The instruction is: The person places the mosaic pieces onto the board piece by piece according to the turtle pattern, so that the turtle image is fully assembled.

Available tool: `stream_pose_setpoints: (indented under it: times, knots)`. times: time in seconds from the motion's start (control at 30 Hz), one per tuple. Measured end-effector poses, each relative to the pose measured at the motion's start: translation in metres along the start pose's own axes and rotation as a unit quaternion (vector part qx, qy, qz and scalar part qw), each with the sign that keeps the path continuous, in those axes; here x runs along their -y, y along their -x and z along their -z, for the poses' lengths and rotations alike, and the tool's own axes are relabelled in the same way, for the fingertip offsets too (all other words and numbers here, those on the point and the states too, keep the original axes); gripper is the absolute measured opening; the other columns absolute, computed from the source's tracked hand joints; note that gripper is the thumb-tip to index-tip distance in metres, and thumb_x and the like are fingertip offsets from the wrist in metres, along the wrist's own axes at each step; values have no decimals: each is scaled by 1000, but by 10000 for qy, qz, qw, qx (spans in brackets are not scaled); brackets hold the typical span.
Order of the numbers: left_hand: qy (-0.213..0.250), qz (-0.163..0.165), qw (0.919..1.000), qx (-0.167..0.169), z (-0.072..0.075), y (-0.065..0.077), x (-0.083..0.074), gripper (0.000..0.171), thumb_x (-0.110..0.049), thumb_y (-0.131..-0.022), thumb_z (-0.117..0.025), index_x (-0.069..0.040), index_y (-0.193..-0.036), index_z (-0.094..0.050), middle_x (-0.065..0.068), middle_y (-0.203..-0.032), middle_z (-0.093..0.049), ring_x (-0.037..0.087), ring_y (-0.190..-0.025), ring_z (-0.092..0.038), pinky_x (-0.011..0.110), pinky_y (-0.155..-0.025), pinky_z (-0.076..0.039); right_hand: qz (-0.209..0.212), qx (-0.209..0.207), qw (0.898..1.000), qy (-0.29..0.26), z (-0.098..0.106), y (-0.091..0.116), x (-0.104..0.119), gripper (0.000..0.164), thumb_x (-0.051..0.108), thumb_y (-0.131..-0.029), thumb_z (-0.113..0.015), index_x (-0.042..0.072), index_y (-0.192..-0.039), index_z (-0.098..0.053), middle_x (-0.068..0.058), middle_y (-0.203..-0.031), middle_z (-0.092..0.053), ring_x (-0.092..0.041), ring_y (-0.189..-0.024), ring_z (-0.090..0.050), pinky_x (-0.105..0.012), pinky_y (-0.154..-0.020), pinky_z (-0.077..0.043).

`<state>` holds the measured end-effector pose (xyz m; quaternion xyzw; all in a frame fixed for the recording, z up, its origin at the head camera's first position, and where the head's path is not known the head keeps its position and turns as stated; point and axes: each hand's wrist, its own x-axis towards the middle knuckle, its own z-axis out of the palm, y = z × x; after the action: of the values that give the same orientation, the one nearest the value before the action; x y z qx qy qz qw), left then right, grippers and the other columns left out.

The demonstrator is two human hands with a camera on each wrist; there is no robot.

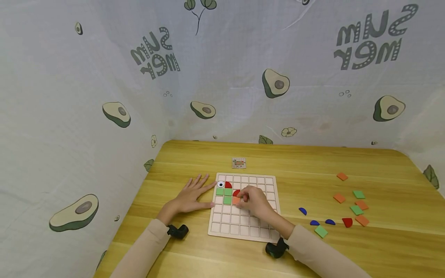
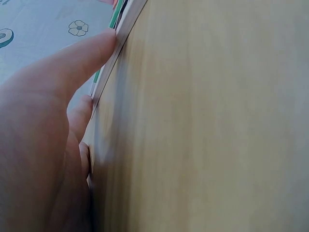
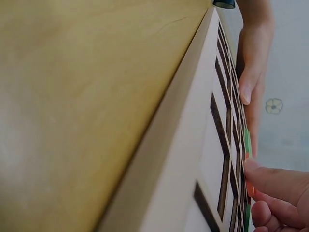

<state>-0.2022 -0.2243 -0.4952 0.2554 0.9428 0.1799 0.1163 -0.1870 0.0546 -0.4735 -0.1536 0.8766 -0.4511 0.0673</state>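
A wooden grid board (image 1: 225,228) lies on the table. My left hand (image 1: 190,197) rests spread at its left side, thumb and index fingertip against the edge; the left wrist view shows the thumb (image 2: 91,55) touching that edge. Over the grid, my right hand (image 1: 258,204) pinches an orange square tile (image 1: 235,200) between thumb and finger, in a cell right of a green square (image 1: 227,200). The right wrist view shows the thumb on the orange tile (image 3: 249,187). Nearby cells hold a round eye tile (image 1: 220,184), two red rounded pieces (image 1: 228,185) and more green squares.
Behind the board lies a small picture card (image 1: 238,163). Loose pieces are scattered to the right: orange squares (image 1: 342,176), green squares (image 1: 359,194), blue half-rounds (image 1: 314,222) and a red piece (image 1: 347,222). A printed cloth (image 1: 236,119) hangs behind the table.
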Motion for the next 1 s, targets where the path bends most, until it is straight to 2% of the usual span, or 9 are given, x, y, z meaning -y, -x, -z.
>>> stream_pose_setpoints:
  times: [0.3,0.47,0.7,0.83,1.0]
  knots:
    - [49,-33,10000,4,1,0,0,82,-69,-93,-49,-31,-160,-22,7,-167,-2,32,-151,4,55,-118,4,41,-17,10000,-22,3,-2,-1,17,0,-75,-86,2,-88,-75,1,-67,-51,-14,-63,-43,-25,-57,-35]
    - [43,-24,10000,14,1,0,0,82,-69,-93,-49,-32,-160,-21,6,-167,-1,32,-151,5,55,-118,5,143,-48,9997,-175,13,-2,-3,17,1,-77,-85,0,-92,-76,1,-68,-54,-14,-62,-43,-25,-56,-35]
    - [15,-5,10000,29,0,0,1,81,-70,-93,-49,-34,-160,-20,5,-167,0,30,-151,7,54,-118,5,343,-277,9990,-111,41,-2,-14,19,4,-80,-83,-4,-96,-76,1,-70,-54,-16,-63,-42,-24,-56,-33]
    - [2,-8,10000,11,-1,-1,1,82,-69,-93,-49,-33,-160,-20,5,-167,0,30,-151,6,55,-118,5,248,-490,9985,1,63,1,-26,21,6,-82,-82,-5,-99,-75,-1,-71,-53,-18,-66,-41,-25,-56,-31]
    - [3,-25,10000,-38,-2,0,1,81,-69,-93,-49,-33,-160,-21,6,-167,-1,31,-151,5,55,-118,4,-74,-713,9974,-35,95,9,-42,24,9,-84,-81,-6,-102,-74,-4,-75,-54,-18,-69,-42,-25,-57,-33]
